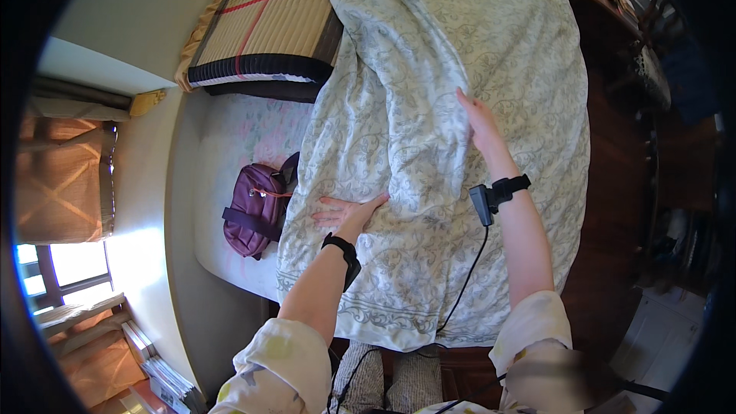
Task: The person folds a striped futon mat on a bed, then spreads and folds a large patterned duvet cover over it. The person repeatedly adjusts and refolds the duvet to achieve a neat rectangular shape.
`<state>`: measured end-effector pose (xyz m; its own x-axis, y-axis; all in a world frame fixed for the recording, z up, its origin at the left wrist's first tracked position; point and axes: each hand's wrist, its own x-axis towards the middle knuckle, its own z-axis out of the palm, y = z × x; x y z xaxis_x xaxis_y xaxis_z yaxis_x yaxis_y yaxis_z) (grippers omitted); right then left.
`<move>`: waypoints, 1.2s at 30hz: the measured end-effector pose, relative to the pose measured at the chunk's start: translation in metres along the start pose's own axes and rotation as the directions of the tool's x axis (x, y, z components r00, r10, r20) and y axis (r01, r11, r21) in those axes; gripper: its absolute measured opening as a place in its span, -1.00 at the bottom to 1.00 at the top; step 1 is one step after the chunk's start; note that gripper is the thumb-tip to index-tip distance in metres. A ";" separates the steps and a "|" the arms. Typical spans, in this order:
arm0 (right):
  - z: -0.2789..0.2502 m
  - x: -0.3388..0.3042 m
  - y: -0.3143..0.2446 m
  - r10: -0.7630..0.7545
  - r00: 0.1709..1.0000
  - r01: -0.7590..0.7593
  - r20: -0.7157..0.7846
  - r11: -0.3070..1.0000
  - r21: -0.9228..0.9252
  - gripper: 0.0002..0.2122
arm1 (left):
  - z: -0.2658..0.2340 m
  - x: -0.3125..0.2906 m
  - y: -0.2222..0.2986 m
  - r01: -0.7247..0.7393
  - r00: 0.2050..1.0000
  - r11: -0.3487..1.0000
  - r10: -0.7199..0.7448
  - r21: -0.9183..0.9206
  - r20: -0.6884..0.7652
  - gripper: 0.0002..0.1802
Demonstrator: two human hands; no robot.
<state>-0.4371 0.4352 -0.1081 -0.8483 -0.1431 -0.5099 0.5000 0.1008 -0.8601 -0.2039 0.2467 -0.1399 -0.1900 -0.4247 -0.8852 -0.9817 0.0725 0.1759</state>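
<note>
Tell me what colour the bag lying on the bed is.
The bag is dark purple with an orange zip pull, seen best in the head view.

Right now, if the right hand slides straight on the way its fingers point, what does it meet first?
The right hand lies on the pale leaf-patterned quilt; its fingers point at that quilt's raised fold, probably met first.

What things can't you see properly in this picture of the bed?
- Right hand, head view: its fingertips go under a fold of the patterned quilt.
- Mattress: the quilt covers most of it.
- Purple bag: its right side tucks under the quilt's edge.
- Dark furniture at the upper right: too dim, and bent by the lens rim.
- Left hand lies flat, fully visible.
</note>
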 end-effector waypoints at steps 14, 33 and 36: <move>0.075 -0.036 -0.012 -0.134 0.978 0.129 -0.161 0.991 -0.038 -0.50 | -0.012 -0.019 0.007 -0.017 0.995 0.996 0.025 -0.089 0.101 0.64; 0.222 -0.116 0.031 -0.629 0.681 0.653 0.375 0.291 -0.699 -0.50 | -0.147 0.012 0.089 -0.672 0.707 0.566 0.681 -0.477 -0.188 -0.64; 0.210 -0.104 0.017 -0.531 0.778 0.620 0.335 0.566 -0.543 -0.54 | -0.147 0.015 0.092 -0.671 0.724 0.528 0.618 -0.521 -0.306 -0.70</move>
<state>-0.3037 0.2456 -0.0723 -0.8674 -0.4945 0.0554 -0.3374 0.5029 -0.7958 -0.2959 0.1145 -0.0738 -0.7408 -0.5392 -0.4005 -0.3851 -0.1476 0.9110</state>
